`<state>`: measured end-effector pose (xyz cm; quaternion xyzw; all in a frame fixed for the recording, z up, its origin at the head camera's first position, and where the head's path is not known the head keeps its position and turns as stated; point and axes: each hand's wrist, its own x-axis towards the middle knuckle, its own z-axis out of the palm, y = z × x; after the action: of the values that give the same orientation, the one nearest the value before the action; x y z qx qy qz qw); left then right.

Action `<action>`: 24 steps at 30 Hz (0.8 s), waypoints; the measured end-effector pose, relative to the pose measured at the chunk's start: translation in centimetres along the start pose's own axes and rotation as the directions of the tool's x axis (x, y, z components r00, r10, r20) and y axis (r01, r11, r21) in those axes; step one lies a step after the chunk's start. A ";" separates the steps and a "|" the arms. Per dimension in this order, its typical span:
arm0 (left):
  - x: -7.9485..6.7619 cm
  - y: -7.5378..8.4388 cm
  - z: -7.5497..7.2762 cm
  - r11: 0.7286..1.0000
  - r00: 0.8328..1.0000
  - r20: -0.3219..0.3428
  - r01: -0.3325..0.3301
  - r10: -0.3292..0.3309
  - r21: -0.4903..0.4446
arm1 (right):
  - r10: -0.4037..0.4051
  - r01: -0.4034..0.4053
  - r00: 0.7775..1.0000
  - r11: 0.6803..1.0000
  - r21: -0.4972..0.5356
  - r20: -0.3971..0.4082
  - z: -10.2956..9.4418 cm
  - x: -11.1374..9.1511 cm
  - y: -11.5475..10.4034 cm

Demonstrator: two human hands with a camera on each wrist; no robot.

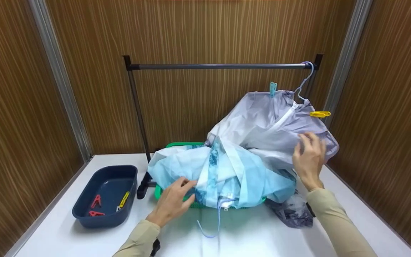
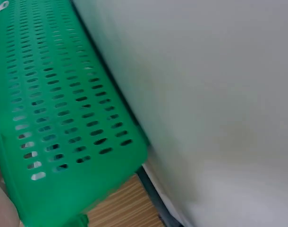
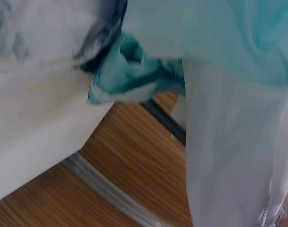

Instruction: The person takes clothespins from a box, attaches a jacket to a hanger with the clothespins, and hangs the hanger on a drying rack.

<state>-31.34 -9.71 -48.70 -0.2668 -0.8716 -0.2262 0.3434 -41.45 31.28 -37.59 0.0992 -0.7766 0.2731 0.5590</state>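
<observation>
A light blue jacket (image 1: 252,175) lies bunched over a green basket (image 1: 158,192), whose slotted side (image 2: 63,118) fills the left of the left wrist view. A lavender hanger hook (image 1: 211,235) sticks out of the jacket towards the front. My left hand (image 1: 172,201) is at the jacket's left front, fingers loosely bent; contact is unclear. A grey-white zipped garment (image 1: 259,117) hangs tilted from a lavender hanger (image 1: 303,84) on the rod. Beside its right part is my right hand (image 1: 309,160), blurred, fingers spread and slightly bent, holding nothing visible.
A black rack carries a metal rod (image 1: 219,66). Blue (image 1: 273,88) and yellow (image 1: 320,114) clothespins grip the grey garment. At left, a navy tub (image 1: 80,214) contains red clothespins (image 1: 96,201) and a yellow one (image 1: 123,200). A dark patterned fabric end (image 1: 294,214) lies on the table at right.
</observation>
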 end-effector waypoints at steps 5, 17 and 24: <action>1.0 0.3 -0.2 0.995 0.994 0.075 0.085 -0.082 -0.045 | -0.078 0.074 0.996 0.995 0.073 0.052 0.8 -1.6 -0.5; 2.1 0.3 -0.7 0.963 0.948 0.218 0.255 -0.231 -0.087 | -0.317 0.216 0.896 0.922 0.320 0.310 1.0 -6.0 -4.1; 1.9 0.0 -0.6 0.989 0.978 0.147 0.150 -0.147 -0.003 | -0.528 0.361 0.705 0.842 0.401 0.474 0.0 -8.4 -5.9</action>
<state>-32.23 -9.42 -46.91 -0.2192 -0.9104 -0.2372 0.2586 -35.74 25.08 -43.43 0.4390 -0.8124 0.1926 0.3318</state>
